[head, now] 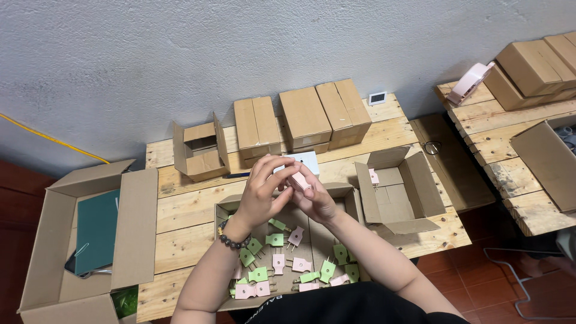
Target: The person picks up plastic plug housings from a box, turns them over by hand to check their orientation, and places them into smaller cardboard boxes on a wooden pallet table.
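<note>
Both my hands meet above an open cardboard box (354, 201) that holds several pink and green two-pin plugs (275, 240). My left hand (261, 191), with a dark bead bracelet (233, 240) on the wrist, and my right hand (316, 201) together grip one pink plug (300, 181) between the fingertips. A small white box (307, 160) lies on the table just beyond my hands.
An open, nearly empty carton (396, 192) with one pink plug inside stands at the right. Three closed cartons (303, 117) and a small open one (200, 150) line the back of the pallet table (180, 210). A big carton (90, 234) sits at the left.
</note>
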